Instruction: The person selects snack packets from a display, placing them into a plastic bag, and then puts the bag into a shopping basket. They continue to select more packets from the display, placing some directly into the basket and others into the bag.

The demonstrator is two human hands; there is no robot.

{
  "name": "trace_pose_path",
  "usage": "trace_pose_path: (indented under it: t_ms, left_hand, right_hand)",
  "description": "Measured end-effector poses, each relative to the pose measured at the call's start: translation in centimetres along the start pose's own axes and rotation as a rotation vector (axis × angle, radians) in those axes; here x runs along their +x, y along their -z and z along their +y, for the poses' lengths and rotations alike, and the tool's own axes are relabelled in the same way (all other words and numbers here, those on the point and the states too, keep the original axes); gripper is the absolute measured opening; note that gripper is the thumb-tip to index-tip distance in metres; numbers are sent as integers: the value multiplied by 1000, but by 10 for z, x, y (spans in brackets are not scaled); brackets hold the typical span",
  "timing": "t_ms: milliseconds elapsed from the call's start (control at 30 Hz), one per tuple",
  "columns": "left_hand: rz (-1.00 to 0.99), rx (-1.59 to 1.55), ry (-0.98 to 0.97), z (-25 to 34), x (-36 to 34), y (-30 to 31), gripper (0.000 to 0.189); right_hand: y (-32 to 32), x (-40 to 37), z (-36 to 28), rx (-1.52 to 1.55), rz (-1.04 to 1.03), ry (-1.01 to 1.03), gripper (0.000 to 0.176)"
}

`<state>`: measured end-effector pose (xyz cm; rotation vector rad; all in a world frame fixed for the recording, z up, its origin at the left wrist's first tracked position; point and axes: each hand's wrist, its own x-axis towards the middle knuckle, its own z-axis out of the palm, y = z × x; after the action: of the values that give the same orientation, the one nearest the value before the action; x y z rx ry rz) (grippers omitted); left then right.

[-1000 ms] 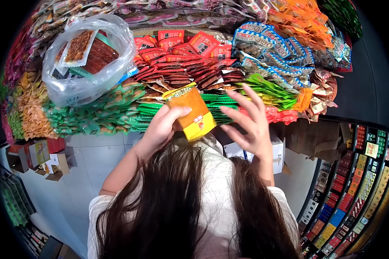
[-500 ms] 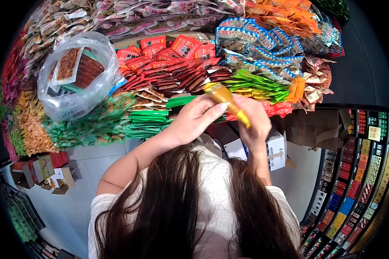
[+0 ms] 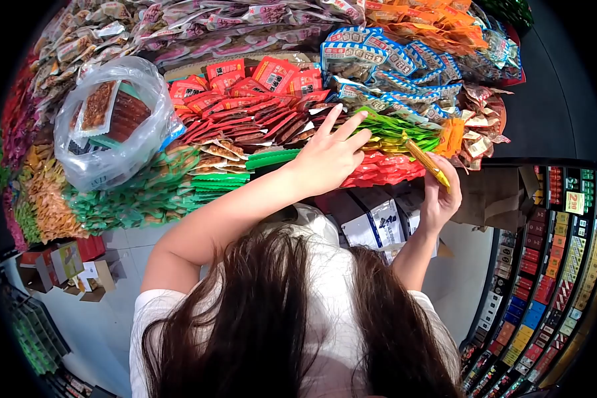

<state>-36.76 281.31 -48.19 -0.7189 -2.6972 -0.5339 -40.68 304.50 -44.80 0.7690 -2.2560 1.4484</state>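
My left hand [image 3: 330, 158] reaches over the display with its fingers spread, fingertips at the edge of the green packets [image 3: 401, 131] and near the dark red ones. My right hand [image 3: 439, 202] pinches a slim yellow snack packet [image 3: 426, 162], tilted, over the front right of the display. Below and between the hands lie red glossy packets [image 3: 381, 169]. A row of red packets [image 3: 245, 99] stands behind my left hand. Green-edged packets [image 3: 219, 182] are stacked left of my left forearm.
An open clear plastic bag [image 3: 79, 156] with brown snack packs sits on the left. Blue-and-white striped bags [image 3: 391, 60] and orange packets [image 3: 421, 23] fill the back right. Cardboard boxes [image 3: 381, 222] stand below the front edge. Shelves of small boxes [image 3: 530, 292] line the right.
My hands have moved apart. The left has let go of the yellow packet and opened toward the green packets; the right has carried the packet to the right.
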Motion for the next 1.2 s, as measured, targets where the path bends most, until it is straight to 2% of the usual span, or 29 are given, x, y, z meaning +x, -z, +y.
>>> trace_pose_path:
  t_ms: [133, 333, 433, 500, 567, 633, 700, 767, 833, 1000, 1167, 1200]
  left_hand:
    - [-83, 46, 6, -3, 10, 3, 15]
    - [-74, 30, 112, -10, 23, -3, 14]
    - [-57, 11, 113, -10, 27, -3, 14]
    - [-197, 87, 94, -7, 29, -1, 15]
    - [-218, 128, 103, -6, 28, -7, 16]
    - [-45, 69, 151, -7, 25, -12, 17]
    - [-68, 92, 186, -6, 25, -11, 19]
    - [-69, 72, 242, -6, 25, -9, 25]
    - [-34, 61, 246, -8, 24, -8, 28]
    - [-125, 50, 284, -6, 24, 1, 25]
    - [-65, 41, 282, -6, 21, -5, 25]
    - [-58, 32, 281, -6, 20, -5, 25]
  right_hand:
    - [3, 1, 3, 32, 67, -46, 21]
    - [5, 1, 4, 49, 64, -51, 21]
    - [7, 1, 2, 20, 13, -25, 20]
    - [6, 1, 3, 53, -41, -58, 19]
    - [5, 3, 4, 85, -92, -64, 19]
    - [4, 7, 5, 143, -191, -81, 19]
    - [1, 11, 5, 118, -210, -84, 20]
    - [-1, 17, 8, 99, -334, -79, 22]
    - [-5, 21, 10, 68, -365, -69, 26]
    - [-20, 33, 1, -203, -532, 6, 32]
    - [-31, 35, -1, -454, -629, 69, 35]
    - [-32, 37, -4, -451, -681, 32, 38]
